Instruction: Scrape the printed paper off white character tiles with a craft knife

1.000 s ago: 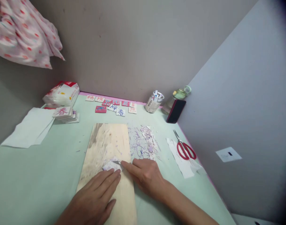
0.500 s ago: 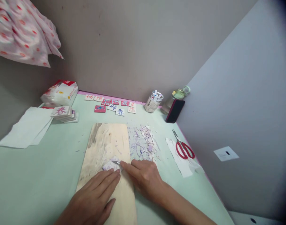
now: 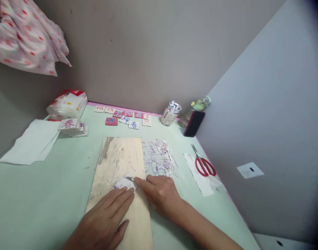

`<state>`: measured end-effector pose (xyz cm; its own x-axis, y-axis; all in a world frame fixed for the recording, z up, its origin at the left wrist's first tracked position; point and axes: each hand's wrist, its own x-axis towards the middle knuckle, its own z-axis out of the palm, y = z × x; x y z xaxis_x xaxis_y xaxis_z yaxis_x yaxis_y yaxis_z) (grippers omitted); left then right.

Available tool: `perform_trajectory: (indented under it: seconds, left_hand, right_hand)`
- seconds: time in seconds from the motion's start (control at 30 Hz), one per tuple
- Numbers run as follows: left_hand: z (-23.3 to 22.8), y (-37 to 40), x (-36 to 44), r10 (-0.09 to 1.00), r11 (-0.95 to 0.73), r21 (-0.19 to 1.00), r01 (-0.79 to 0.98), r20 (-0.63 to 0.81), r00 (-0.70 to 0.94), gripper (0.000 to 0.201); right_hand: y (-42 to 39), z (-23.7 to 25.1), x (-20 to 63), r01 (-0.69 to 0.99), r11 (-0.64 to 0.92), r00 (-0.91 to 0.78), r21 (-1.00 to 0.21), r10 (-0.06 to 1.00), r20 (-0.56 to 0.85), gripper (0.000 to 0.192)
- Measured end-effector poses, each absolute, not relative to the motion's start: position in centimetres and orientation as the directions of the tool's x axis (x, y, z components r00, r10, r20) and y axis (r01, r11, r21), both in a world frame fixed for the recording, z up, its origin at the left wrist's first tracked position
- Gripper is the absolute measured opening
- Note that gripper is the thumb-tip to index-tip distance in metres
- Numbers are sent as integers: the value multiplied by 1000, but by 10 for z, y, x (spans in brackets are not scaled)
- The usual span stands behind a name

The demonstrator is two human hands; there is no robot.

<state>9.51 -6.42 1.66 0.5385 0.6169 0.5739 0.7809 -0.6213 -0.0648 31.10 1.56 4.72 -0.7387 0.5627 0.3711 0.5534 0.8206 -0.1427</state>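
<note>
Small white block (image 3: 124,183): lies on the wooden board (image 3: 117,163), near its lower middle, purple marks on its face. Your left hand (image 3: 105,222) lies flat with the fingers extended, fingertips pressing on the block's near edge. Your right hand (image 3: 161,194) is closed around a thin blade tool (image 3: 129,178), index finger stretched along it, the metal tip resting on the block's top edge. The two hands sit close together, nearly touching at the block.

Shavings (image 3: 159,159): white and purple scraps, heaped on the green table (image 3: 44,194) just beside the board's right edge.

Scissors (image 3: 204,165): red handles, lying on a white paper scrap, right of the shavings.

Carved tiles (image 3: 124,118): a loose row at the table's far edge; a stack (image 3: 71,126) stands to the left.

Phone (image 3: 194,123): leaning against the wall, beside a jar (image 3: 170,113).
</note>
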Motion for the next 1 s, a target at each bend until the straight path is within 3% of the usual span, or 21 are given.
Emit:
perform_trajectory:
  seconds: [0.13,0.37,0.53,0.63,0.73,0.83,0.93,1.0]
  left_hand:
    - [17,-64,95,615,-621,-69,780,574,541,37]
    - [19,-62,88,624,-648,3,762,575,529,36]
    - [22,-40,71,799,-540,304,785,480,364,25]
    - [23,-20,66,872,-428,361,829,405,274,32]
    - [19,-6,67,873,-441,369,818,387,297,30]
    - [10,-1,67,876,-460,429,778,363,317,26]
    - [-1,0,66,868,-480,470,741,380,321,24]
    - [-5,1,65,864,-487,484,728,391,318,24]
  right_hand:
    - [21,39,297,627,763,-703,-157,641,309,29]
    - [38,38,290,652,524,-499,-548,840,211,27]
    - [37,47,284,660,524,-527,-539,834,166,23]
    - [49,48,283,665,553,-509,-502,827,238,18]
    - [90,51,306,715,446,-274,-539,887,371,21]
    - [148,58,355,785,251,17,-566,905,425,40]
    - [199,63,409,806,12,316,-591,836,448,63]
    - [222,63,436,786,-112,446,-608,785,431,66]
